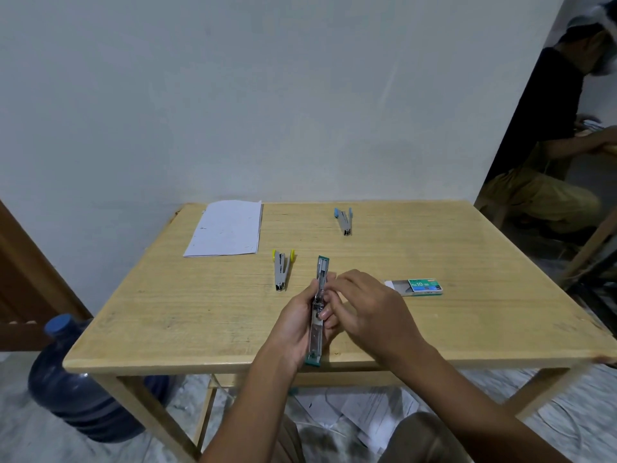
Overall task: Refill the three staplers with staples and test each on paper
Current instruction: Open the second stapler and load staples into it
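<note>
My left hand (295, 324) holds a green stapler (319, 309) that is swung fully open and points away from me over the table's front. My right hand (364, 307) rests its fingertips on the stapler's metal channel at its middle; whether it pinches staples is hidden. A yellow stapler (282, 269) lies just left of the hands. A blue stapler (344, 220) lies farther back. The green staple box (415, 287), slid partly open, sits right of my hands. White paper (227, 228) lies at the back left.
The wooden table (200, 322) stands against a white wall. A blue water jug (75, 379) sits on the floor at the left front leg. Loose papers lie under the table. Another person crouches at the far right.
</note>
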Tool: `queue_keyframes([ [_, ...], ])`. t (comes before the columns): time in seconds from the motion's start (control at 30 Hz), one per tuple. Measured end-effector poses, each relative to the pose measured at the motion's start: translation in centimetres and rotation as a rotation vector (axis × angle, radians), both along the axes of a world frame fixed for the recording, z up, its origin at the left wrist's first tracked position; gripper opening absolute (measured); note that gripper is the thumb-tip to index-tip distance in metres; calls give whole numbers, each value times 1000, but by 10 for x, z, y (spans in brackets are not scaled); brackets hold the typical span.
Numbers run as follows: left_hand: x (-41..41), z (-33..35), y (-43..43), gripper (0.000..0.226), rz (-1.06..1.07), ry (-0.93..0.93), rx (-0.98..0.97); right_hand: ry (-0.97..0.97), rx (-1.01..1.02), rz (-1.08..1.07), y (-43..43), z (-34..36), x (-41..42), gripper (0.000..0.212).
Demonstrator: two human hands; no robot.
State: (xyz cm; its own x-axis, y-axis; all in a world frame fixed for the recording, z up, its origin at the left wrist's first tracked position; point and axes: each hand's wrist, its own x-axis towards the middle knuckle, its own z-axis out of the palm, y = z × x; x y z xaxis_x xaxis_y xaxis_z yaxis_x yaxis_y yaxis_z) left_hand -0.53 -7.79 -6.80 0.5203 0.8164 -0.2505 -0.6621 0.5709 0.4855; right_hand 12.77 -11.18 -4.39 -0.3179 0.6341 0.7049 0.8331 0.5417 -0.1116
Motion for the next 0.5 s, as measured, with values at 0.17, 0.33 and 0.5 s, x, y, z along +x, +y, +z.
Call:
queue_keyframes([
  [0.17, -1, -1, 1, 38, 22, 26, -7, 52, -143, -105, 4, 5, -8, 13],
  [0.33, -2, 2, 0, 37, 46, 39, -34, 31, -171, -93, 7, 8, -13, 11],
  [0.5, -2, -3, 1, 40, 29, 46, -18, -24, -147, -38, 11, 10, -9, 14],
])
